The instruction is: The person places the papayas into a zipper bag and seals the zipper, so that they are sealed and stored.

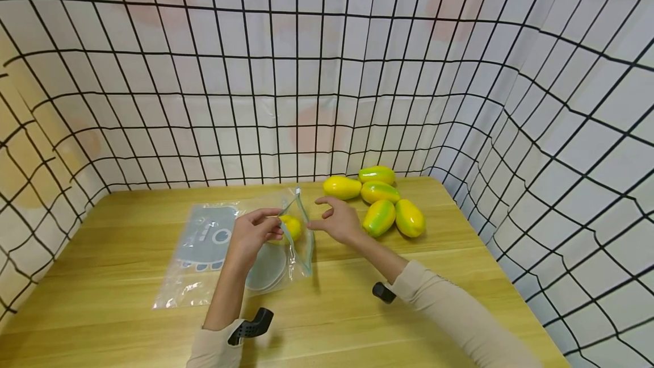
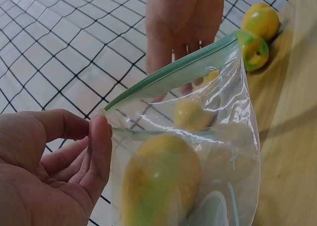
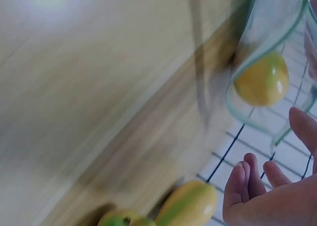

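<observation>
A clear zip bag (image 1: 201,249) with a grey-blue cartoon print lies on the table, its green-edged mouth raised and spread toward the right. My left hand (image 1: 255,229) pinches one edge of that mouth between thumb and forefinger, as the left wrist view shows closely. Inside the bag, near the opening, sits a yellow-green mango (image 2: 161,181). My right hand (image 1: 338,221) is just right of the mouth, fingers spread and holding nothing. In the right wrist view its fingers (image 3: 252,179) stand apart from the mango.
Several more yellow-green mangoes (image 1: 378,217) lie grouped behind and right of my right hand on the wooden table (image 1: 332,322). Black wire grid (image 1: 286,78) borders the table at the back and both sides, with pale patterned cloth behind it.
</observation>
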`<state>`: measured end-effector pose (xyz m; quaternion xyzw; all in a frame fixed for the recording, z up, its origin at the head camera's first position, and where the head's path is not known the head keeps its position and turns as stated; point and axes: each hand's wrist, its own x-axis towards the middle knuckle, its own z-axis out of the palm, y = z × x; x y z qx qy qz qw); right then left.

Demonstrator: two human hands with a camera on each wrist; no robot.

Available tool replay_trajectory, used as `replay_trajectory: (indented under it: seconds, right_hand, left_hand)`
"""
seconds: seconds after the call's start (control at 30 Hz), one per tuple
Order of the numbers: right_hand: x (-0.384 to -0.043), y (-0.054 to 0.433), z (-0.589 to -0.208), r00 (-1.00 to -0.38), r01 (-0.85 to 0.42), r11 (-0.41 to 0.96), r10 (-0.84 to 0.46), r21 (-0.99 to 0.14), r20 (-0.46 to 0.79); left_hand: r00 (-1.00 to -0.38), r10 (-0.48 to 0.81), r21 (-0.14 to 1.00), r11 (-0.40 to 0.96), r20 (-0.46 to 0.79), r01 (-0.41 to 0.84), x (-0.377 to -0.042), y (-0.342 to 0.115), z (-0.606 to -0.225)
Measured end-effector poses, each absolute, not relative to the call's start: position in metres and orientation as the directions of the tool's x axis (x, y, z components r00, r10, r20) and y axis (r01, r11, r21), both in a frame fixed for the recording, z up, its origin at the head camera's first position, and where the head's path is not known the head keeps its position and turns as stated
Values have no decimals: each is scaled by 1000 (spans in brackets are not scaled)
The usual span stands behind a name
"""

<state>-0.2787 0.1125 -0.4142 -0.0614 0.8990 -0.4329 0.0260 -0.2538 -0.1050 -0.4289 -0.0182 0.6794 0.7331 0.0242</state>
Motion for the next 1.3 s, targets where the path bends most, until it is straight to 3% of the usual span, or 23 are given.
replay_trajectory:
  seconds: [0.77, 1.3]
  right_hand:
    - [-277, 218, -389, -999, -51, 706, -38, -706, 34]
    - [-271, 287, -399, -994, 44, 794, 98, -606, 56]
  left_hand:
    - [-997, 7, 994, -78, -76, -77, -256, -107, -431]
    - [-997, 2, 993, -89, -78, -78, -255, -108, -430]
